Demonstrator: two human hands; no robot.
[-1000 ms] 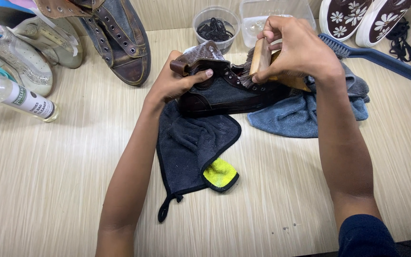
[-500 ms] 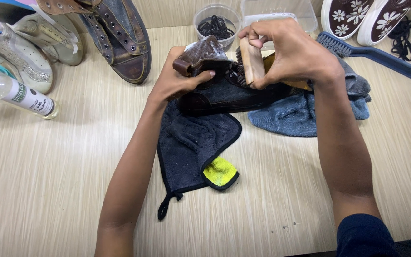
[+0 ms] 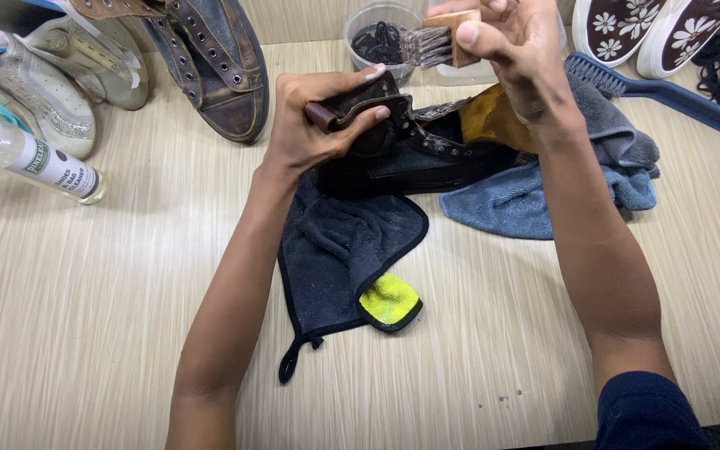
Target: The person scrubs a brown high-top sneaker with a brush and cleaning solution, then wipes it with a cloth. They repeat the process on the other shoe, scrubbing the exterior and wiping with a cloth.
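A worn brown lace-up boot [image 3: 210, 71] and pale shoes [image 3: 52, 79] lie left of the left hand, a spray bottle [image 3: 31, 158] further left. A long blue brush [image 3: 668, 96] and floral slip-ons [image 3: 652, 29] sit right of the right hand.

We see open desk [image 3: 110, 317] along the near edge and to the left of the dark cloth [image 3: 343, 258], where a hand could pass freely. The far side is crowded: worn shoes [image 3: 210, 67] and a spray bottle [image 3: 31, 154] at far left, tubs [image 3: 381, 33] behind the dark boot [image 3: 427, 158], a blue brush [image 3: 668, 92] and flowered shoes [image 3: 652, 29] at far right.
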